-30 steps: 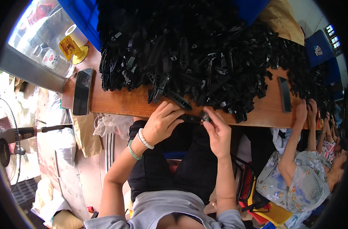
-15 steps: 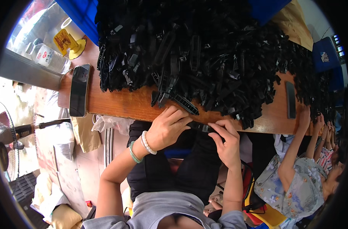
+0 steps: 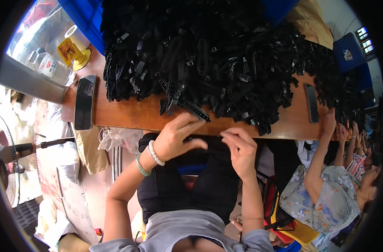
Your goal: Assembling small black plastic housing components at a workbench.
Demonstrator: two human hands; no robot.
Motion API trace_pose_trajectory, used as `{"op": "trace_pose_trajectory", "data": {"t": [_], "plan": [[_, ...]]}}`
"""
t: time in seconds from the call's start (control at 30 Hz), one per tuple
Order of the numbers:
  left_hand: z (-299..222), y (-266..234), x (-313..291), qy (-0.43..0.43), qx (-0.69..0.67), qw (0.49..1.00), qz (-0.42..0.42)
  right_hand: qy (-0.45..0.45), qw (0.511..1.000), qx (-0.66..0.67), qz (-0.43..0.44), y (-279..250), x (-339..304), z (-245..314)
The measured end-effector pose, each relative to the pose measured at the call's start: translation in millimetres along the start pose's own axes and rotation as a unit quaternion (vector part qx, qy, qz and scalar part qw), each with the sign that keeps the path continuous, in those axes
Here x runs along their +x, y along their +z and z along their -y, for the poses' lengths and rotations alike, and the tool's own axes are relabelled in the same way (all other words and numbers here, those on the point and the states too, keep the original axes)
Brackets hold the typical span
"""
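Observation:
A big heap of black plastic strip-like parts (image 3: 183,54) covers the wooden table (image 3: 128,115) in front of me. My left hand (image 3: 177,136), with a white bead bracelet and a green bangle at the wrist, hovers at the table's near edge. Its thumb stands apart from the fingers, and I see nothing held. Close to its fingertips, one ladder-shaped black part (image 3: 195,111) juts from the heap. My right hand (image 3: 240,149) is over my lap, fingers loosely bent and thumb slightly apart, with no part visible in it. Dark trousers behind could hide a small black piece.
A phone (image 3: 85,102) lies at the table's left end, near a clear bottle (image 3: 53,69) and a yellow stand (image 3: 76,54). Another dark phone (image 3: 311,103) lies to the right. Co-workers sit along the right side, one in a flowered shirt (image 3: 309,197). A blue bin (image 3: 84,21) borders the heap.
Both hands held a small black part between them before; now they are apart and that part is no longer visible. My left thumb and fingers have spread. The view has shifted slightly.

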State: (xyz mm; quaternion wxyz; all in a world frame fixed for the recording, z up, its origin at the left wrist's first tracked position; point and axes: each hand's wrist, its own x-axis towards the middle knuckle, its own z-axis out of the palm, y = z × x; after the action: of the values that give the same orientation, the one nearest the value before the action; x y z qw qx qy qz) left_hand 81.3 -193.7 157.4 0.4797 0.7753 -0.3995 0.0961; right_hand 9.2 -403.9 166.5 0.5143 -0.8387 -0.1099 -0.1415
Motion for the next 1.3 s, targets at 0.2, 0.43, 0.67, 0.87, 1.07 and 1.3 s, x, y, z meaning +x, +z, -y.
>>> {"op": "trace_pose_trajectory", "data": {"t": [0.2, 0.43, 0.67, 0.87, 1.07, 1.3], "plan": [[-10, 13, 22, 0.047, 0.338, 0.938, 0.063, -0.094, 0.904, -0.389, -0.149, 1, 23, -13], [-16, 14, -5, 0.136, 0.240, 0.961, -0.009, -0.121, 0.893, -0.396, -0.175, -9, 10, -26], [-13, 19, -9, -0.029, 0.000, 0.995, -0.092, -0.112, 0.900, -0.403, -0.121, -27, 20, -19], [-5, 17, -3, -0.031, 0.072, 0.996, -0.045, -0.072, 0.980, -0.136, -0.126, -16, -9, -24], [-2, 13, 0, -0.022, 0.087, 0.996, -0.019, 0.109, 0.986, 0.081, -0.100, -4, -12, -7], [2, 13, 1, -0.009, 0.068, 0.998, -0.001, 0.140, 0.987, 0.031, 0.069, -22, 11, 0]]}}
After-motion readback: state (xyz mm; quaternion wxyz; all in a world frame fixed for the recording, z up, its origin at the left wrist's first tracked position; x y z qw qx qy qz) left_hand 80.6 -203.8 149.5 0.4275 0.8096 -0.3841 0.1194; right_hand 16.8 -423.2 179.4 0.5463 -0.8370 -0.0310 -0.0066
